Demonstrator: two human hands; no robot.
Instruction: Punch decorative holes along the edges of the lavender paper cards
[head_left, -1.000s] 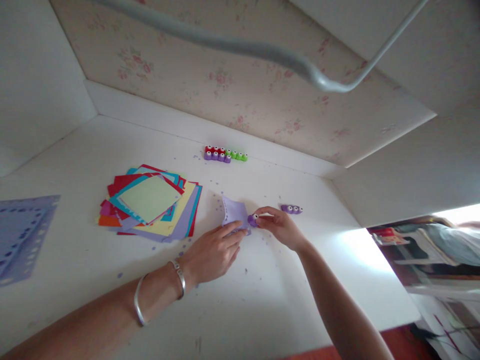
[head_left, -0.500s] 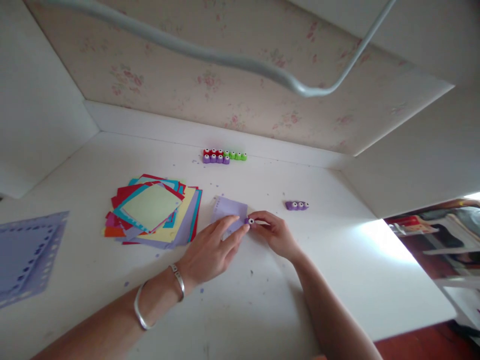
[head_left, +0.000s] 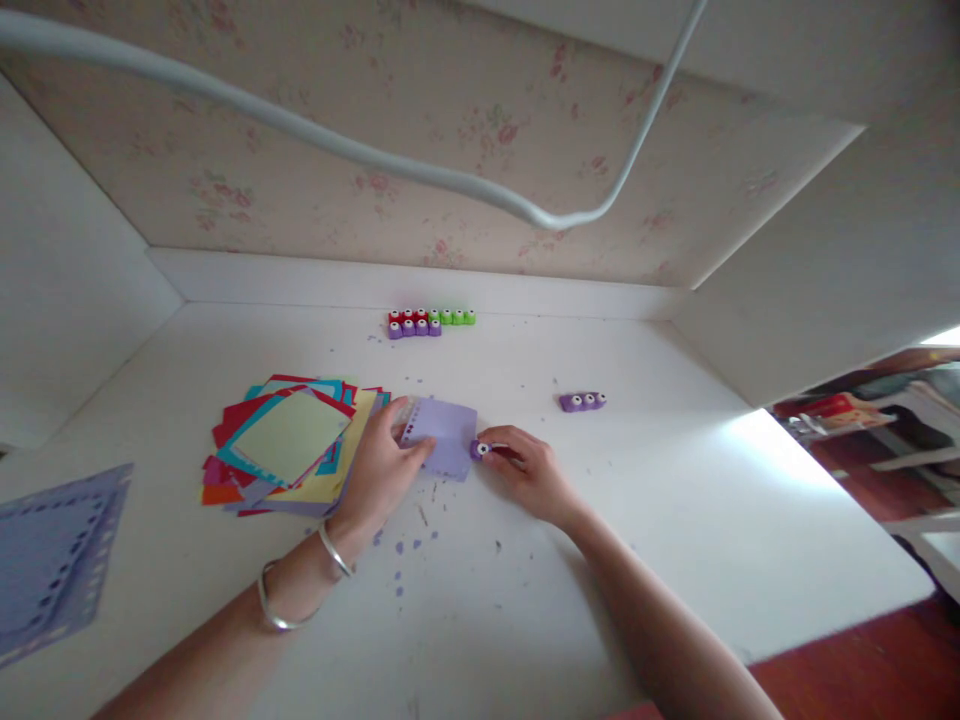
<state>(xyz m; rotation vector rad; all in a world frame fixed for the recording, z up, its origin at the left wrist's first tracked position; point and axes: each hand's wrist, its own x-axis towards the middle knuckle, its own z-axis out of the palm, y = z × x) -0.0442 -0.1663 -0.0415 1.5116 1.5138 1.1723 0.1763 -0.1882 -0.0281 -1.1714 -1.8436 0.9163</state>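
1. Paper (head_left: pixel 450 425), pale purple, lies at the middle of the frame on the tabletop (head_left: pixel 679 480). Holes run down its left edge, and there seem to be more along its lower edge.
2. Left hand (head_left: pixel 380 470) has just shifted: half a second ago it covered the paper's lower part, fingertips beside the punch. Now it is at the left edge, thumb lying on the paper, thumb and fingertips apart. Whether it pinches or only presses, I cannot tell.
3. Right hand (head_left: pixel 531 470) stays clamped on the punch (head_left: pixel 480 450), which sits at the paper's right edge; whether that edge is inside the slot is unclear.
4. That shift leaves most of the sheet uncovered, and probably lets one hand steady it from the left while the other works the right edge.
5. Loose bits (head_left: pixel 399 548) lie below the paper. The stack (head_left: pixel 296 435) is left of centre, larger sheets (head_left: pixel 45 565) at far left, three punches (head_left: pixel 584 402) right of centre.
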